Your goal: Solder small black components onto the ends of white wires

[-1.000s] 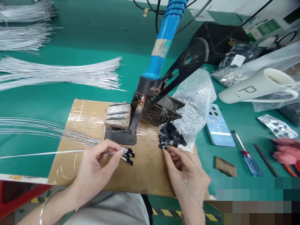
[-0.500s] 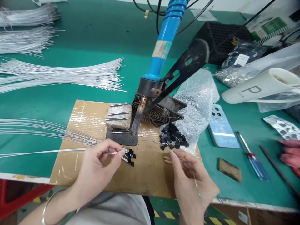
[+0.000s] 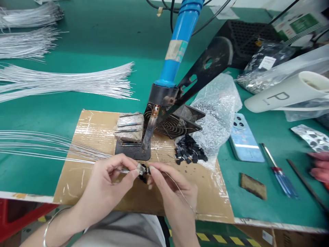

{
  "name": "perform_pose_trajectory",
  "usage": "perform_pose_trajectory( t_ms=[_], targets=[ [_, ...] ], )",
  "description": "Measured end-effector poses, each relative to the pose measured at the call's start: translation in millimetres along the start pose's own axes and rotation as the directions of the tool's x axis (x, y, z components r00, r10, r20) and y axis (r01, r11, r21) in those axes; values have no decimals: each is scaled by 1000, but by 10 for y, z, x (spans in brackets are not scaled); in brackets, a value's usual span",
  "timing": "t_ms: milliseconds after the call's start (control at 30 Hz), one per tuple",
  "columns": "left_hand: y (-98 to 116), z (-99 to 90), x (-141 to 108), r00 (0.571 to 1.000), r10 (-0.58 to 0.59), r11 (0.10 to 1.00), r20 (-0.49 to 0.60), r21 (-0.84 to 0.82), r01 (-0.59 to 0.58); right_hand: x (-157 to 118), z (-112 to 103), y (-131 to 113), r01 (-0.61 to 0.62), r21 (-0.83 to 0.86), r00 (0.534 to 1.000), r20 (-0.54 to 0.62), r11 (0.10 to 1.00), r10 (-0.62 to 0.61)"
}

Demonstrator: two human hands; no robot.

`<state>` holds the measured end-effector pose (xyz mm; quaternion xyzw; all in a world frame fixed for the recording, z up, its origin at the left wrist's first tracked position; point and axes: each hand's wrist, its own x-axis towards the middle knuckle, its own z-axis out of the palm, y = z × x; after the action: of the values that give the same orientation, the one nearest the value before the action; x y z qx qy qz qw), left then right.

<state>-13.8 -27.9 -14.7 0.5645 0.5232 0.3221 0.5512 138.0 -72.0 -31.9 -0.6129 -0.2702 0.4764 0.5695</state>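
My left hand [image 3: 109,187] pinches the end of a thin white wire near the cardboard's front part. Black clips [image 3: 143,177] on wire ends lie partly hidden behind its fingertips. Close against them, my right hand [image 3: 174,192] pinches a small black clip [image 3: 147,170] at the wire end, and a thin solder-like wire [image 3: 181,192] runs across its palm. Behind the hands, a soldering iron [image 3: 173,65] points down in its stand over a black base [image 3: 133,152]. A pile of loose black clips [image 3: 189,150] lies on the cardboard [image 3: 205,202] to the right.
White wire bundles [image 3: 97,80] lie at the left. A worn block [image 3: 128,128] holds metal pins beside a round fan grille [image 3: 172,127]. Rightward are a bubble-wrap bag [image 3: 216,113], a phone [image 3: 246,139], a brown pad [image 3: 253,185], a screwdriver [image 3: 281,176] and a white cup [image 3: 282,94].
My right hand has moved left from below the clip pile to my left fingertips, bringing a black clip there. My left hand has barely moved.
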Motion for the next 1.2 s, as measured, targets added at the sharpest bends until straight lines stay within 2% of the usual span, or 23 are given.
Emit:
perform_pose_trajectory(
  t_ms=[233,500,700,1000,1100,1200],
  targets=[
    [37,12,3,1000,16,999,16,-43,-15,-21,3,21,25,-25,997,68,999,-23],
    [17,25,-12,1000,-28,995,14,-98,29,31,-23,85,188,-39,973,141,981,-181],
    [-13,33,-30,1000,-16,994,9,-104,16,15,-47,114,186,-43,972,152,982,-177],
    [40,70,30,1000,-5,996,-6,-92,4,25,-42,129,241,-82,965,128,967,-229],
    [34,71,44,1000,-9,997,-11,-76,8,7,-49,132,266,-168,961,123,949,-248],
    [15,69,51,999,-18,999,-35,-50,17,-51,-48,122,253,-257,967,49,933,-249]
  ],
)
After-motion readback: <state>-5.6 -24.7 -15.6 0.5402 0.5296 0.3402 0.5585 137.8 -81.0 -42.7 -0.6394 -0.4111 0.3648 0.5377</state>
